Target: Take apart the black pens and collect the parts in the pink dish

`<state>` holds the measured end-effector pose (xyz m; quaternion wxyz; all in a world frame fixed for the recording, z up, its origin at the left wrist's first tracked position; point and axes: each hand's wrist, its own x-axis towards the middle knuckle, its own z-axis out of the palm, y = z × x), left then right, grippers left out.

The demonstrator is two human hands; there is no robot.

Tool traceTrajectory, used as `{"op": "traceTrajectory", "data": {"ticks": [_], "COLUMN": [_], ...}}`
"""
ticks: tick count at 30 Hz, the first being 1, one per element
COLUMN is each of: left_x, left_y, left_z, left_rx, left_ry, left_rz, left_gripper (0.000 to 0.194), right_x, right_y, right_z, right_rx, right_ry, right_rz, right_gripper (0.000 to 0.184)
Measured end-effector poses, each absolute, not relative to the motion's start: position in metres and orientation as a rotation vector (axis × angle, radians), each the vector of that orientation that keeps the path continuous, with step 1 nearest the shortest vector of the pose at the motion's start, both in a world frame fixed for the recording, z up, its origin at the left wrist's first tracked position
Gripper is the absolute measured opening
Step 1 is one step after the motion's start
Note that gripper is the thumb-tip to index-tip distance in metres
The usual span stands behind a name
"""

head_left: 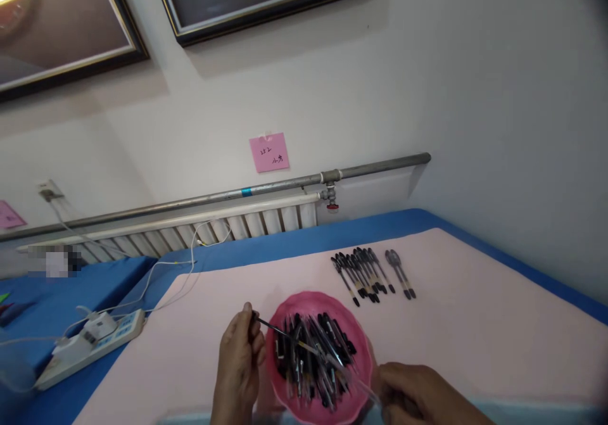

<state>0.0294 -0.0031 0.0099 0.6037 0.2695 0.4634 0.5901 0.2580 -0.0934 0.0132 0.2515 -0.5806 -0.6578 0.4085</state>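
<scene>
Over a pink scalloped bowl (368, 355), my left hand (240, 352) pinches the black end of a thin dark pen refill (274, 327). The refill slants down to the right and has a tan section (308, 348). In line with it runs a clear pen barrel (354, 380), its lower end in my closed right hand (411, 393). How far the refill sits inside the barrel is hard to make out. Several black and clear pen parts (327, 333) fill the bowl. Behind it, pens with black ends (363, 273) lie in a group, and a smaller bunch of pens (401, 274) lies apart to the right.
A pale pink sheet (475, 323) covers the blue-clothed table (380, 225). At left lies a power strip (90, 349) with plugged-in chargers and a white cable (192, 254). Against the wall behind are a radiator (256, 222) and a pipe with a red valve (332, 208).
</scene>
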Motion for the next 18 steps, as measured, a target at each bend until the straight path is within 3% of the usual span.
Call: {"op": "traceTrajectory", "data": {"ticks": [4,14,18], "left_x": [0.030,0.080,0.091], "left_y": [-0.002,-0.032,-0.039], "left_z": [0.007,0.002,0.000], "left_rx": [0.626,0.685,0.639], "left_ry": [1.075,0.911,0.855], "left_rz": [1.412,0.907,0.855], "left_gripper": [0.041,0.041,0.042], "right_x": [0.263,0.244,0.240], "right_y": [-0.088,-0.086,-0.090], "right_z": [0.007,-0.011,-0.019], "right_rx": [-1.602,-1.362,-1.220], "right_ry": [-1.665,-1.128,-1.099], "right_rz": [1.130,1.663,1.695], "right_gripper": [0.010,0.023,0.024]}}
